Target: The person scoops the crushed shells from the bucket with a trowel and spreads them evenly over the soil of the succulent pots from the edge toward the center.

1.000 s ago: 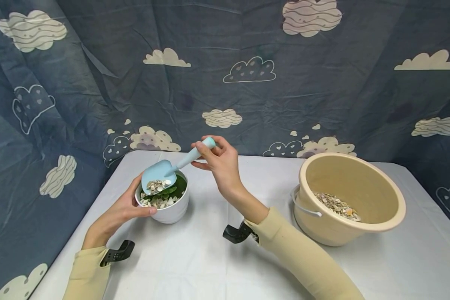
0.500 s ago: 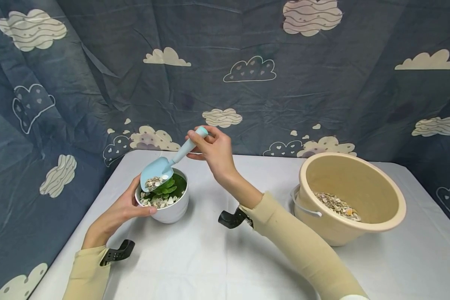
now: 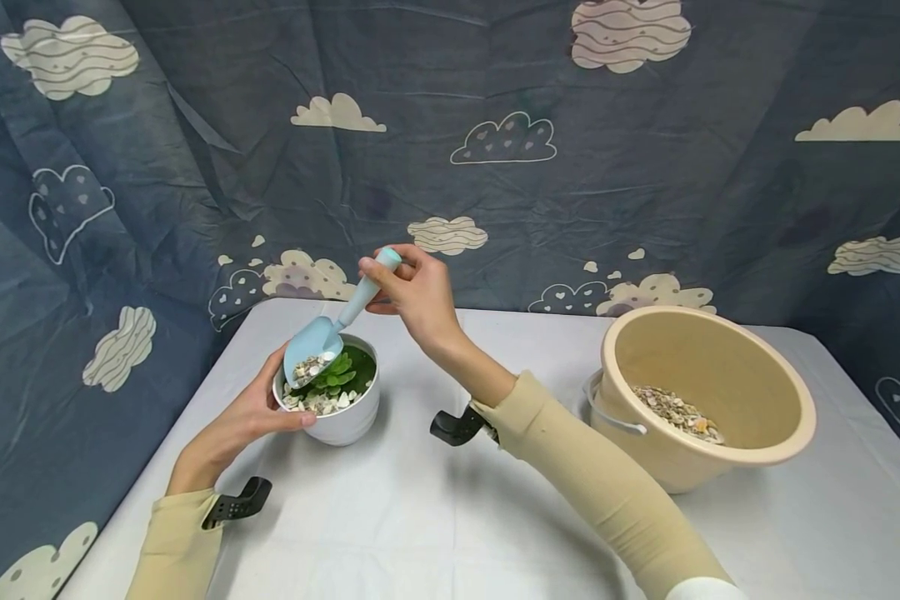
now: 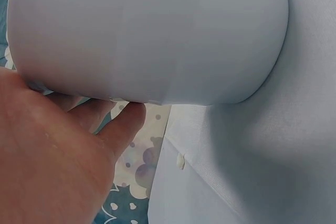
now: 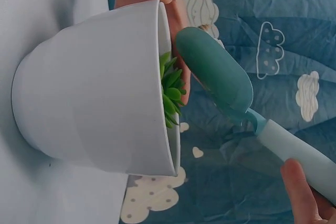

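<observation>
A white flower pot [image 3: 345, 427] stands at the left of the table, with a green succulent [image 3: 335, 375] and pale pebbles [image 3: 322, 403] inside. My left hand [image 3: 243, 417] grips its left side, thumb at the front rim; in the left wrist view fingers [image 4: 125, 124] lie along the pot wall [image 4: 147, 35]. My right hand [image 3: 420, 296] pinches the handle of a light blue hand trowel [image 3: 313, 342] near its end. The trowel's blade tilts down over the pot's left part and bears small mixed stones [image 3: 309, 368]. From the right wrist view, the trowel [image 5: 215, 69] shows its underside above the rim.
A large beige bucket [image 3: 708, 367] leans at the right of the white-covered table [image 3: 390, 517], with a heap of similar small stones [image 3: 675, 411] inside. Its handle [image 3: 611, 408] hangs on the left side. A dark cloth with cloud prints [image 3: 495, 67] rises behind the table.
My right hand has moved left and slightly up, tipping the trowel more steeply over the pot. The stones stay on the blade. My left hand keeps its grip on the pot.
</observation>
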A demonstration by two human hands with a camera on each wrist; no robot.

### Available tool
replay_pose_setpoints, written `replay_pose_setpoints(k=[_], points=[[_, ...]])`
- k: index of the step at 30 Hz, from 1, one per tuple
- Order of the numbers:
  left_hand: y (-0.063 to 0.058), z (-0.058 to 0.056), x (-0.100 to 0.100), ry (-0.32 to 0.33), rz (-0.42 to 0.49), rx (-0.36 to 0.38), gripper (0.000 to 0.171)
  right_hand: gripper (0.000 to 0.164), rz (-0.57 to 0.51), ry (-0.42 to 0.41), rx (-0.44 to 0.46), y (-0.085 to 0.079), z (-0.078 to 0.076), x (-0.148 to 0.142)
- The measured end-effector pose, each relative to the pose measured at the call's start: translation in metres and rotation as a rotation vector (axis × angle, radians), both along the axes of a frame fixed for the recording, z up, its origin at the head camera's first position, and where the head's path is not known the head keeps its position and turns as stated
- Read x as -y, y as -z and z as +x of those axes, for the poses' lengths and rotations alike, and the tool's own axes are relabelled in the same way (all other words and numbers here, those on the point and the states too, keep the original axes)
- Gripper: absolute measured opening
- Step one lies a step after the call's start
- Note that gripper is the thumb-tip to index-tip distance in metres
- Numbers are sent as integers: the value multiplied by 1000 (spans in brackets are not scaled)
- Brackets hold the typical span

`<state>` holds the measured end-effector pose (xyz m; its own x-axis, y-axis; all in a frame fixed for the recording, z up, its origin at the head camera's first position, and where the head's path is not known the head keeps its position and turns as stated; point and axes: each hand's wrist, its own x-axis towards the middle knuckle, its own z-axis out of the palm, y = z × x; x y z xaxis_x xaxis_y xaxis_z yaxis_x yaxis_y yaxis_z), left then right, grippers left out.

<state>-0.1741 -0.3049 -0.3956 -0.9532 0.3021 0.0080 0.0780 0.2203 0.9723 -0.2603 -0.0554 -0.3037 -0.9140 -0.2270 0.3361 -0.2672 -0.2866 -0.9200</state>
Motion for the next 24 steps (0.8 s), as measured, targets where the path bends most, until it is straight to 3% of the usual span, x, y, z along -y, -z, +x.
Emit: replay_pose_setpoints(k=[14, 24], points=[[1, -1, 1, -2, 14, 10, 105, 30, 52, 23, -77, -3, 2, 5], [0, 0, 1, 9, 33, 9, 104, 30, 19, 23, -33, 0, 1, 3]])
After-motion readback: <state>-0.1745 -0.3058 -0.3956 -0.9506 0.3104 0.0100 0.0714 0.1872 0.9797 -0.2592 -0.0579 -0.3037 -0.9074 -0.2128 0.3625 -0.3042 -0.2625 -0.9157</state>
